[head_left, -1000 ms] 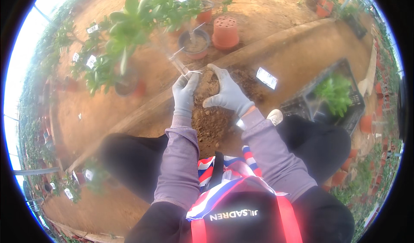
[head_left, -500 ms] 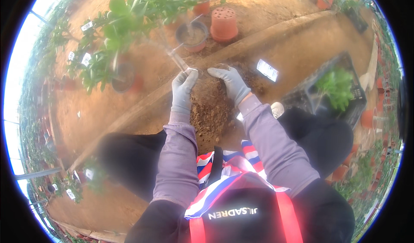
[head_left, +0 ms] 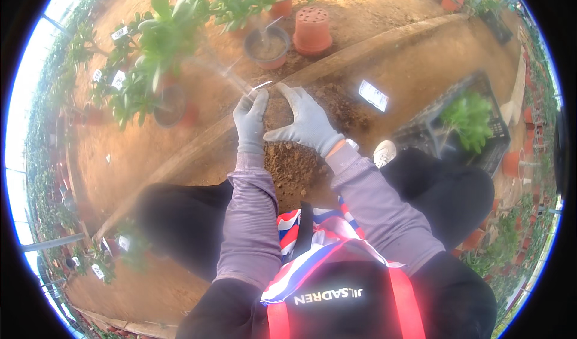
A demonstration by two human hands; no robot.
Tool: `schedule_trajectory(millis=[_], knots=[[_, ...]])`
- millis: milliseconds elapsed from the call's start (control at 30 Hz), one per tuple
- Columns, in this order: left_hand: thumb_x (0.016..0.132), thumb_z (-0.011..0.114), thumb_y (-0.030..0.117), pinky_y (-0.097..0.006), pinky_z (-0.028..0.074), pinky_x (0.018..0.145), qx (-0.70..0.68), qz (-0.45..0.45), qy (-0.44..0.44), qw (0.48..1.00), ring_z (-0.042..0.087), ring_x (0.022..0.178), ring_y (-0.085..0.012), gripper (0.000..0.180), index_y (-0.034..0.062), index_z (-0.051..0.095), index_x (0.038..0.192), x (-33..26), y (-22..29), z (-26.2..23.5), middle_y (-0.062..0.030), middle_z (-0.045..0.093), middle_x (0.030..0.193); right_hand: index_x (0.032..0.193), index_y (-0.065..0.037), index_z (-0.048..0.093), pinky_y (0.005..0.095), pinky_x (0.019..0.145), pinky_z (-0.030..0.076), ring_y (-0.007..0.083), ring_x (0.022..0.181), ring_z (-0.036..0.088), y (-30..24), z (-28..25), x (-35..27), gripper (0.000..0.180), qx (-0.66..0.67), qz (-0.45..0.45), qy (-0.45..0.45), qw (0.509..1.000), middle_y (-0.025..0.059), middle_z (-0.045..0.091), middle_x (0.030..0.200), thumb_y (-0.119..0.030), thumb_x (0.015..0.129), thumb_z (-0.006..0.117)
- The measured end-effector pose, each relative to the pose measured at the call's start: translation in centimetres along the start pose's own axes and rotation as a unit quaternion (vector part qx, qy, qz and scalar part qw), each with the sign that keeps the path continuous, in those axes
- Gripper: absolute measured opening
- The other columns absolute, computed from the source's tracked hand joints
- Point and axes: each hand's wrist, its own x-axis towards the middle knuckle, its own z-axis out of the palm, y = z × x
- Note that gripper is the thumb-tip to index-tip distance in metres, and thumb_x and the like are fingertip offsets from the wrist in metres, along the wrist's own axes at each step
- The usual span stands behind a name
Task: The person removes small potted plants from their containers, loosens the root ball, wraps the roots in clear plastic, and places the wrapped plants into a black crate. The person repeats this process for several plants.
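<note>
My left hand (head_left: 249, 119), in a grey glove, is closed around the pale stem (head_left: 228, 74) of a leafy plant. Its green leaves (head_left: 171, 29) stretch away to the upper left, blurred. A thin white strip (head_left: 262, 85) sticks out by the left fingertips; whether it is tied to the stem I cannot tell. To the right, my right hand (head_left: 308, 121), gloved too, is open, its thumb spread from the fingers and pointing at the left hand. A mound of crumbly brown soil (head_left: 294, 167) lies beneath both hands, between my legs.
Beyond the hands stand an upturned terracotta pot (head_left: 312, 31) and a soil-filled pot (head_left: 267, 48). A white printed packet (head_left: 372, 95) lies on the ground to the right. Farther right is a black crate (head_left: 421, 136) with a green plant (head_left: 469, 121). Tagged potted plants (head_left: 120, 95) line the left.
My right hand has come closer to the left, its thumb now spread toward it. The plant's leaves have shifted slightly, and the white strip shows more clearly.
</note>
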Motion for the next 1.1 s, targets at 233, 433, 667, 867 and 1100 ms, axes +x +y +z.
schedule_trajectory(millis=[233,433,667,867,1100], knots=[[0.091,0.072,0.012,-0.019,0.043,0.07,-0.028,-0.059,-0.066,0.996,0.056,0.078,-0.0027,0.017,0.002,0.071,0.105,-1.0,0.0,0.0,0.0043,0.067,0.091,0.113,0.001,0.064,0.0247,0.063,0.047,0.0132,0.072,0.06,2.2,2.7,0.6,0.032,0.139,0.058,0.2,0.968,0.0058,0.066,0.089,-0.018,0.089,0.074],[0.091,0.072,0.012,-0.018,0.039,0.062,0.007,-0.043,-0.065,0.997,0.051,0.069,-0.0019,0.016,0.0017,0.071,0.102,-0.6,-0.5,0.5,0.0056,0.064,0.084,0.102,-0.001,0.065,0.029,0.061,0.048,0.0145,0.066,0.058,2.2,2.4,0.8,0.025,-0.003,0.028,0.258,0.966,0.0056,0.064,0.078,-0.02,0.088,0.075],[0.09,0.073,0.014,-0.019,0.037,0.062,0.019,-0.052,-0.026,0.998,0.05,0.069,-0.0019,0.02,0.0007,0.07,0.103,-0.2,-0.6,1.7,0.0064,0.063,0.083,0.094,-0.003,0.062,0.0286,0.071,0.051,0.0136,0.077,0.061,1.1,-0.2,-0.2,0.024,0.036,-0.028,0.194,0.98,0.0057,0.064,0.083,-0.015,0.084,0.08],[0.09,0.073,0.013,-0.021,0.045,0.078,-0.01,-0.047,-0.081,0.996,0.059,0.084,-0.0052,0.021,0.0,0.069,0.106,-0.1,-0.8,1.0,0.0021,0.068,0.094,0.111,-0.003,0.067,0.0251,0.082,0.051,0.0107,0.091,0.062,3.6,-5.0,0.1,0.023,0.259,0.085,-0.027,0.962,0.0012,0.069,0.102,0.004,0.088,0.069],[0.09,0.073,0.011,-0.024,0.048,0.086,-0.015,-0.057,-0.122,0.991,0.063,0.092,-0.0093,0.02,-0.0008,0.069,0.106,0.3,-0.4,-0.1,-0.003,0.071,0.099,0.113,-0.003,0.07,0.0278,0.089,0.051,0.0134,0.103,0.063,5.4,-4.5,0.5,0.026,0.215,0.118,-0.076,0.966,0.0057,0.069,0.113,-0.002,0.087,0.072]])
